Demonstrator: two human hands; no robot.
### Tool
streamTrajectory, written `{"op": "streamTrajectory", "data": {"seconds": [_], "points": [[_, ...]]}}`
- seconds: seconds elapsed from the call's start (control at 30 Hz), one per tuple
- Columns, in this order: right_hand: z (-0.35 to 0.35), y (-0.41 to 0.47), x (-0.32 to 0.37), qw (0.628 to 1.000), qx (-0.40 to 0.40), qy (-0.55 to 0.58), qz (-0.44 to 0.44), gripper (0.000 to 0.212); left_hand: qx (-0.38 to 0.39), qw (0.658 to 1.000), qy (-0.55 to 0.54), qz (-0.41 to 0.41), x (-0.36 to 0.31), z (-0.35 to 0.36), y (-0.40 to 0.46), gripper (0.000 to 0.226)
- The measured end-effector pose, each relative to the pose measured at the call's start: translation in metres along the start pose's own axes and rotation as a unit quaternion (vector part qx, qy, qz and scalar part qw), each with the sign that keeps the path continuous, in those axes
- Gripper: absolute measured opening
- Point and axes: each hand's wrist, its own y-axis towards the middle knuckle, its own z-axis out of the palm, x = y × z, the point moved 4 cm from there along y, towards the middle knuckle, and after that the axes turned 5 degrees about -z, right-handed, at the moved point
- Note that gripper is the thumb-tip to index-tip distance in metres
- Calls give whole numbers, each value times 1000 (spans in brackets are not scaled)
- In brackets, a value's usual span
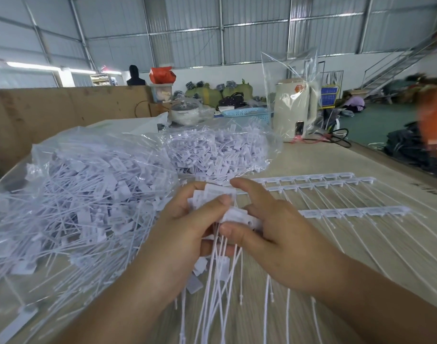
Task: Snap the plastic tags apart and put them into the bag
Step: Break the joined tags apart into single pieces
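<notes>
- White plastic tags (227, 214) sit pinched between our two hands above the tabletop (361, 256), their thin tails hanging down toward us.
- Our left hand (185, 234) curls round a small stack of tag heads, thumb pressed on top.
- Our right hand (269, 234) grips the end of the strip, thumb underneath, forefinger arched over it.
- Just left of the hands lies a clear bag (71, 194), heaped with loose tags.
- A second filled bag (219, 150) lies behind the hands.
- To the right, three unbroken strips (336, 194) lie flat in rows.
- Farther back stands a cream kettle (294, 108).
</notes>
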Motion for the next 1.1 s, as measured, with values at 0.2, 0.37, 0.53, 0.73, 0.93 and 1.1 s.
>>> {"op": "streamTrajectory", "data": {"seconds": [0.2,0.37,0.53,0.73,0.93,1.1], "points": [[1,1,-1,999,34,-27,6,61,0,999,43,-2,3,-3,3,42],[-6,3,1,998,23,-54,3,53,-38,997,-58,-42,2,-11,9,47],[-17,4,-8,992,35,-109,46,35,-74,996,-43,-21,-7,-28,14,45],[-15,5,-11,995,52,-83,27,26,-75,995,61,-5,-2,-31,15,57],[-11,3,-14,997,56,-42,27,26,-71,991,110,31,-5,-27,11,48],[-13,5,-9,1000,-20,-16,13,26,-92,995,-34,22,-7,-21,12,52]]}}
